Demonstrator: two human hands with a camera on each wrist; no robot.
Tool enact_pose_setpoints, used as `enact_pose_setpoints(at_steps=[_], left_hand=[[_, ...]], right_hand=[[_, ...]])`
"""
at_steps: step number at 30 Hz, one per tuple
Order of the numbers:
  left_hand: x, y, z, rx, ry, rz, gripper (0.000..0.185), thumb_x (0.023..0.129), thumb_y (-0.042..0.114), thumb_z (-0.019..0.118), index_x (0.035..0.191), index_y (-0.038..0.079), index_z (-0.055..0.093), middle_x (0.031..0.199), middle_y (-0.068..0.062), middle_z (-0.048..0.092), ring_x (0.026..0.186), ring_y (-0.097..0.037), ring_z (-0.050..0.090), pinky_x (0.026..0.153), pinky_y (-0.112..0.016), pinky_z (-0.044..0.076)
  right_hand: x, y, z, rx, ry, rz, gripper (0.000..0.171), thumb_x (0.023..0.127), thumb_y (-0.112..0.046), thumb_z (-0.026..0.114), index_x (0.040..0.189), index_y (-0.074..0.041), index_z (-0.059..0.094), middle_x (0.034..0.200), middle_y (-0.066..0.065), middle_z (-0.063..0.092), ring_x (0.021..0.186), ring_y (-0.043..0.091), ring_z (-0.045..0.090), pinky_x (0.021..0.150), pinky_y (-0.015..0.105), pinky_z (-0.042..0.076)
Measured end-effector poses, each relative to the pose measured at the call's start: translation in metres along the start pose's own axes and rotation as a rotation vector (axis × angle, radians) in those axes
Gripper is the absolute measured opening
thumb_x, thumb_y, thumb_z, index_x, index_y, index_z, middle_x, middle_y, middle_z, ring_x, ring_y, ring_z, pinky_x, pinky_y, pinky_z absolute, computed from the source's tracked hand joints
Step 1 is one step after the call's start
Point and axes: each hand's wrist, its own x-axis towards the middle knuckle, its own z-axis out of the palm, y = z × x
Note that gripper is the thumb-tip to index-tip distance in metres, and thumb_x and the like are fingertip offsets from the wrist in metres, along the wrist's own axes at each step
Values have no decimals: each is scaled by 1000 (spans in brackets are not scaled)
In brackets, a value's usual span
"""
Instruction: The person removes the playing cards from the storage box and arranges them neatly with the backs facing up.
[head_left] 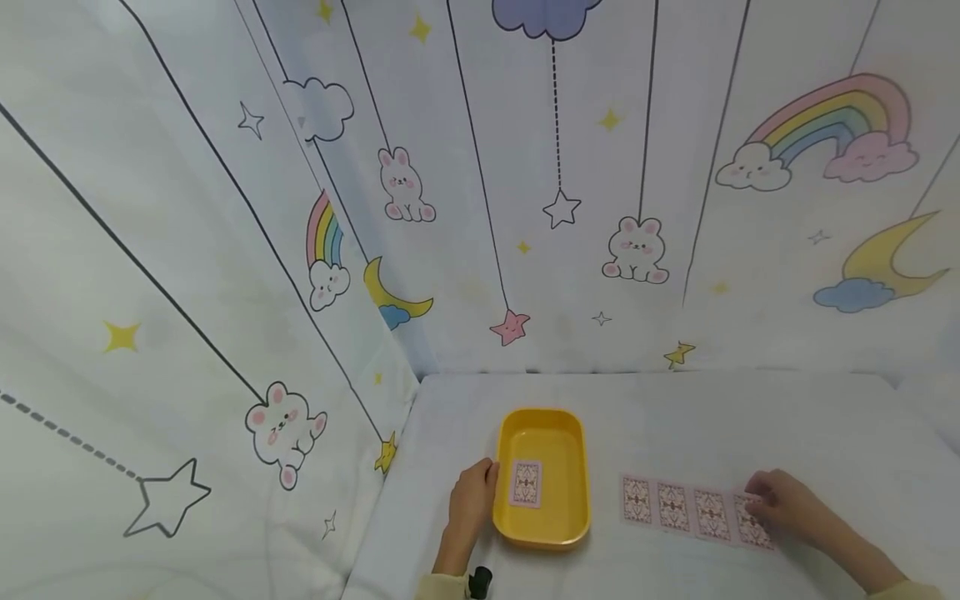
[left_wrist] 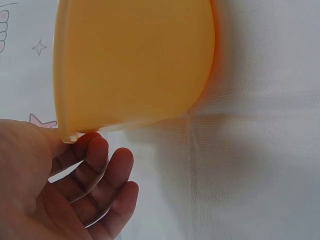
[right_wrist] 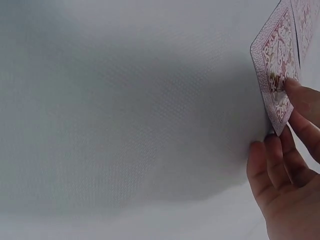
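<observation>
My left hand (head_left: 471,504) grips the left rim of a yellow tray (head_left: 564,479), thumb and fingers pinching its lip in the left wrist view. Inside the tray, toward its left side, lies one playing card (head_left: 527,483) with its patterned back up. To the right, several more playing cards (head_left: 673,507) lie back up in a slightly slanting row on the white cloth. At the row's right end my right hand (head_left: 791,507) pinches the last playing card (right_wrist: 275,65). Its thumb rests on the patterned back, and the other fingers are at the near edge, partly hidden.
A white cloth (head_left: 675,425) covers the table. Behind and to the left hang white curtains (head_left: 465,275) printed with rabbits, stars, moons and rainbows. A small dark object (head_left: 481,581) shows at the left wrist.
</observation>
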Motion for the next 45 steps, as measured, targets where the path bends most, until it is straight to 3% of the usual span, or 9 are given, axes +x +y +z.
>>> enact_pose_setpoints(at_steps=[11,15,22,25,29,33,36,40,45], left_hand=[[-1,-1,1,-8,1,-11,26,105,29,53,84,14,57,67,4,46,59,-10,43,53,-23,35],[-1,-2,1,-13,0,-8,25,105,28,53,84,14,57,67,4,46,59,-10,44,52,-23,35],[0,-4,-1,-27,5,-13,26,105,28,53,84,14,57,67,4,46,59,-9,44,52,-23,35],[-1,-3,-2,-27,8,-10,26,105,28,53,83,14,56,67,4,46,59,-10,44,52,-23,34],[-1,-1,-1,-34,3,-1,26,105,27,53,83,13,56,67,3,45,59,-10,43,52,-24,34],[2,-1,2,-32,-2,3,26,105,28,53,83,14,56,67,4,45,58,-10,42,52,-24,34],[4,-2,2,-21,1,-10,26,105,30,54,84,15,57,67,4,45,59,-9,42,53,-23,34],[5,-4,3,-20,4,-23,25,105,29,54,85,14,58,67,4,46,59,-9,43,53,-23,34],[4,-4,5,-27,17,-15,25,105,29,54,85,14,59,67,5,46,59,-9,43,53,-24,34]], right_hand=[[2,-1,-4,-76,-3,-69,22,86,-26,77,99,-11,66,95,-2,64,88,12,60,81,36,54],[0,1,-4,-86,5,-144,17,86,-24,76,98,-16,67,93,-6,62,85,1,58,78,26,52],[1,4,-2,-81,23,-278,15,86,-24,75,98,-19,67,93,-12,61,87,-5,57,79,25,53],[2,3,-2,-81,16,-260,16,87,-25,75,99,-19,67,94,-10,61,88,-1,59,79,26,53],[1,-6,-11,-28,31,-132,17,91,-22,72,105,-13,68,102,0,66,91,8,61,76,31,53],[3,-40,-32,11,194,-117,20,97,-25,67,107,-8,69,102,7,70,86,5,59,70,30,51],[17,-84,-47,18,275,-143,27,100,-34,63,105,-9,69,100,6,70,87,8,60,71,31,51],[46,-151,-53,61,281,-212,30,101,-37,60,105,-8,68,100,6,69,93,19,62,73,31,51],[84,-228,-34,51,195,-384,14,101,-17,61,105,-7,70,99,6,69,90,19,62,74,32,53]])
